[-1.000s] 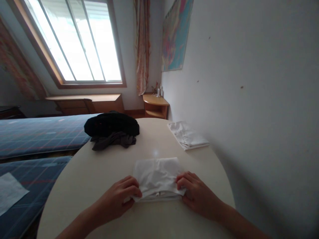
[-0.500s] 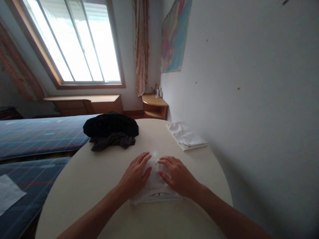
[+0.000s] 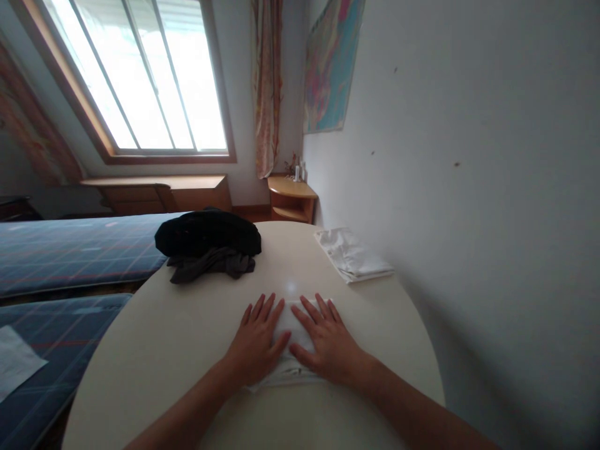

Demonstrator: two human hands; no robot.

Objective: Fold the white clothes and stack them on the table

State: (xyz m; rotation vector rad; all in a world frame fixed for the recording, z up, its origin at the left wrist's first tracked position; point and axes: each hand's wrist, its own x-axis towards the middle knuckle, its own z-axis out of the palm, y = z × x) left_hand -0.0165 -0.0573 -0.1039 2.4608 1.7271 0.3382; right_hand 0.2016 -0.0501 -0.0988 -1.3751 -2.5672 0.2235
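A folded white cloth garment (image 3: 294, 331) lies flat on the round cream table (image 3: 164, 350) in front of me, its layered edge facing me. My left hand (image 3: 257, 342) rests palm down on its left side, fingers spread. On the right side my right hand (image 3: 327, 342) lies flat in the same way, fingers apart and pointing forward. The thumbs come close to each other over the middle of the cloth. Both hands cover much of the garment, so its exact kind cannot be made out.
Another folded white garment (image 3: 354, 255) lies at the table's far right, near the wall (image 3: 492, 250). Dark clothing (image 3: 209, 236) is heaped at the far left. Beyond the left edge are plaid mattresses (image 3: 70, 250), the nearer one with a white sheet (image 3: 17, 362) on it.
My hands have gone from curved fingers near the cloth's middle to flat, spread fingers on its two sides. The cloth's far edge now looks straighter.
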